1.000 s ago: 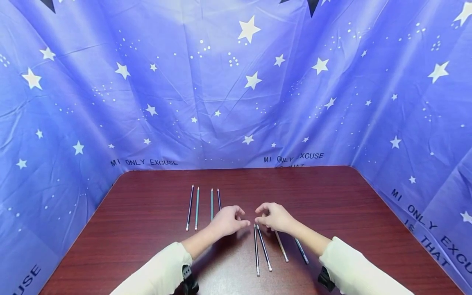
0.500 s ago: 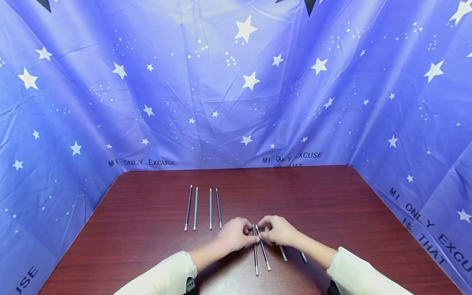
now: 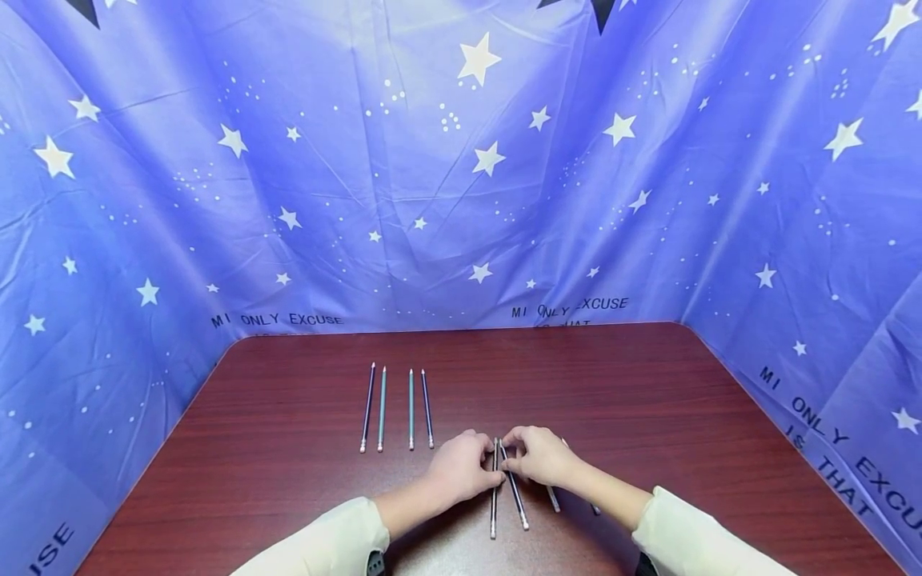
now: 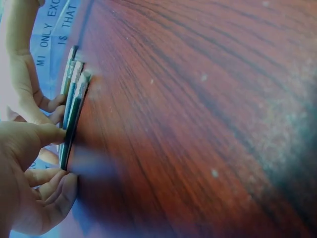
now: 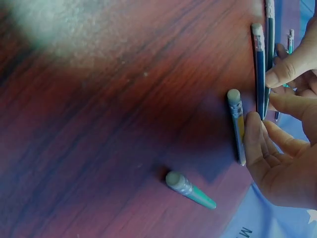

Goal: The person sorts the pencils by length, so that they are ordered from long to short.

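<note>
My left hand (image 3: 461,466) pinches a dark pencil (image 3: 493,512) between thumb and fingers near its far end. Close beside it, my right hand (image 3: 543,458) pinches a second dark pencil (image 3: 518,502), which looks blue in the right wrist view. Both pencils lie low at the table, white eraser ends toward me, slightly splayed apart. Their far ends are partly hidden by the fingers. Just right of the right hand's fingers lies a yellowish pencil (image 5: 237,128), and farther right a green pencil (image 5: 195,192); the right hand and forearm cover much of both in the head view.
Left of the hands, a dark pencil (image 3: 368,408), two teal pencils, one here (image 3: 382,408), and another dark pencil (image 3: 428,408) lie roughly parallel, points away. The reddish-brown table (image 3: 612,376) meets a blue star-patterned cloth (image 3: 403,160) at its back and sides.
Both hands have come down toward me onto the two middle pencils and taken hold of them. The left pencil's eraser end has shifted slightly left.
</note>
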Motion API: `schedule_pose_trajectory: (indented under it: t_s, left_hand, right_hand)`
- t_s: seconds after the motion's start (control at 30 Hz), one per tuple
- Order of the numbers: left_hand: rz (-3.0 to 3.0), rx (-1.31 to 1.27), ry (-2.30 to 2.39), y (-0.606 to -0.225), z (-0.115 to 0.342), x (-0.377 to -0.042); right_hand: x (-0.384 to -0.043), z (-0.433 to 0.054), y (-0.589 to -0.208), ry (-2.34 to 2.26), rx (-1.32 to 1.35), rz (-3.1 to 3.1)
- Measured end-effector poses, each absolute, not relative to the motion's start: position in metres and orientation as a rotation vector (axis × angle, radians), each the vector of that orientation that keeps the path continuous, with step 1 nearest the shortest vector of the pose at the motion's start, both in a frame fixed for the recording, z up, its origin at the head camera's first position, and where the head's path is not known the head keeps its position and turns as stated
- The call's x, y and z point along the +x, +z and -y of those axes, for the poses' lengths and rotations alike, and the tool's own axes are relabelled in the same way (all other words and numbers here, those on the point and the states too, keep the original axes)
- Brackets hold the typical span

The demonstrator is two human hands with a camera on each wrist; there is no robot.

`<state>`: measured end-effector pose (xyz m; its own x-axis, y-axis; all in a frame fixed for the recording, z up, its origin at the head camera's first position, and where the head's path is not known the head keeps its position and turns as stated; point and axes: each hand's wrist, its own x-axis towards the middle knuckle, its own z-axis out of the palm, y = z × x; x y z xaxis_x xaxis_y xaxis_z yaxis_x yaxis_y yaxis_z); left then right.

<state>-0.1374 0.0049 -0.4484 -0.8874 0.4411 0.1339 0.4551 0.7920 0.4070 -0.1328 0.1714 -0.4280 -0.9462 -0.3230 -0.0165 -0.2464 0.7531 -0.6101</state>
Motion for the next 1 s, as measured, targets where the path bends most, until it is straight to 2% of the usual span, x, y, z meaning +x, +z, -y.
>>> schedule_pose_trajectory:
  t_s: [0.53, 0.8, 1.0]
  left_hand:
    - [2.95, -0.715, -1.042, -0.445, -0.001, -0.139]
    - [2.917, -0.576, -1.552, -0.448, 0.001, -0.139]
    - [2.851, -0.536, -1.684, -0.452, 0.004, -0.141]
  right_hand:
    - [-0.129, -0.166, -0.432, -0.954, -0.504, -2.894]
    - [-0.127, -0.164, -0.437, -0.976, -0.476, -2.902]
    - [-0.122, -0.161, -0.436, -0.961, -0.424, -2.911]
